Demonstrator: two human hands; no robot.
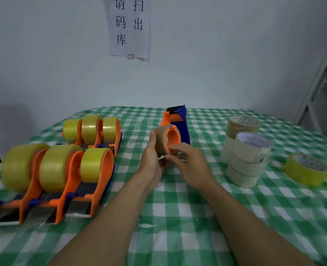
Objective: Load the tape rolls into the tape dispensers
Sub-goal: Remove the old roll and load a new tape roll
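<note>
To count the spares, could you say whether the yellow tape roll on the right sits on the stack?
No, the yellow tape roll lies on the tablecloth, apart from the stack.

paper sign [129, 25] on wall, printed 请扫码出库

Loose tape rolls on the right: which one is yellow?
The yellow roll lying alone at far right; the stacked rolls beside it are brown or cream.
</note>
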